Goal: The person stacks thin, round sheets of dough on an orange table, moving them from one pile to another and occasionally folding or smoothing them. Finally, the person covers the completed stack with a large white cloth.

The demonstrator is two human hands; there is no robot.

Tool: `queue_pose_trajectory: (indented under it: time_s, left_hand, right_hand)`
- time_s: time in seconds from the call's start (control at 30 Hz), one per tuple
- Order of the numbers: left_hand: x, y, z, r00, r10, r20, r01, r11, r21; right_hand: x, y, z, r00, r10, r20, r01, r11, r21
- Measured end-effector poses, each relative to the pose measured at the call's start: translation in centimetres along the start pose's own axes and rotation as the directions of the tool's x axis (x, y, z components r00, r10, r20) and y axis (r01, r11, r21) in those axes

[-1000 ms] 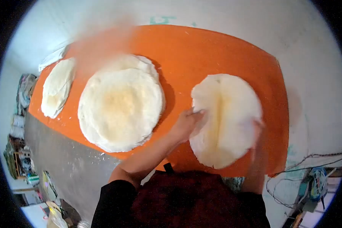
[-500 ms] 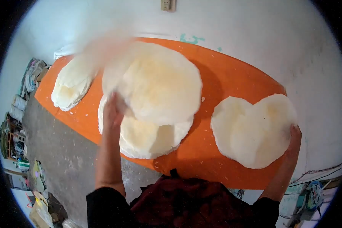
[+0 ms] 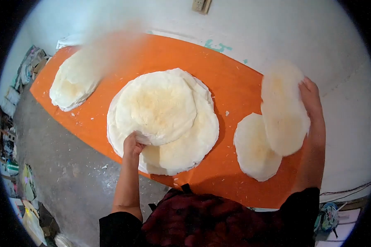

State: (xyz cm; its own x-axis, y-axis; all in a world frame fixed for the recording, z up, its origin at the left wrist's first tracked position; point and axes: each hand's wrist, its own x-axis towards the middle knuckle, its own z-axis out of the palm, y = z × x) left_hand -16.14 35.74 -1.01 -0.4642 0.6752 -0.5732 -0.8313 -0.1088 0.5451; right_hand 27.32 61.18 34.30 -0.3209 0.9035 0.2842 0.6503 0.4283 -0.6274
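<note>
Two hands sorting round flatbreads on an orange counter.

Head view: the left hand has its fingers closed on the near edge of the top flatbread, a browned round that lies on the middle stack at the centre of the orange counter. The right hand holds a raised flatbread by its far right edge, fingers pressed against it, so the round stands tilted above the counter and overlaps the right flatbread, which lies flat beneath it near the counter's near edge. A left stack of flatbreads sits at the far left end, well apart from both hands. Grey floor shows below the counter on the left.
</note>
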Motion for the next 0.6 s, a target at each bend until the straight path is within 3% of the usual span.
queue_pose_trajectory:
  time_s: [0.03,0.07,0.1,0.2,0.27,0.3,0.37,0.47,0.6]
  left_hand:
    - [-1.2,0.5,0.4,1.0,0.004,0.003,-0.004,0.999,0.041]
    - [-1.6,0.6,0.1,1.0,-0.007,0.011,0.007,0.999,0.037]
    - [-2.1,0.6,-0.5,1.0,-0.02,0.018,0.02,0.999,0.032]
    - [-4.6,0.0,-1.7,0.999,-0.034,-0.035,0.036,0.998,0.059]
    - [-7.5,-0.2,-1.7,0.998,-0.041,-0.043,0.047,0.988,0.147]
    - [-8.7,-0.6,-1.8,0.998,-0.061,0.005,0.059,0.989,0.139]
    - [-10.9,-1.9,-2.3,0.99,-0.098,0.101,0.085,0.989,0.125]
    - [-13.6,-4.4,-2.6,0.979,-0.178,0.095,0.154,0.963,0.22]
    - [-16.0,-5.9,-0.6,0.941,-0.33,0.079,0.288,0.901,0.325]
  right_hand:
    - [0.1,-2.8,1.7,0.982,-0.179,0.055,0.185,0.974,-0.128]
    - [-1.3,-6.8,4.4,0.987,-0.161,0.014,0.161,0.98,-0.116]
    - [-1.9,-8.4,6.6,0.966,-0.257,0.028,0.258,0.955,-0.144]
    - [-4.3,-9.0,14.7,0.785,-0.612,0.096,0.618,0.761,-0.2]
    - [-6.1,-8.7,19.8,0.736,-0.633,0.241,0.677,0.688,-0.261]
    - [-7.3,-7.2,22.8,0.663,-0.73,0.164,0.744,0.618,-0.255]
    - [-10.1,-4.0,28.1,0.675,-0.695,0.248,0.736,0.613,-0.286]
    - [-14.1,1.5,34.9,0.74,-0.577,0.346,0.666,0.701,-0.255]
    - [-14.7,1.5,35.3,0.763,-0.562,0.317,0.643,0.71,-0.288]
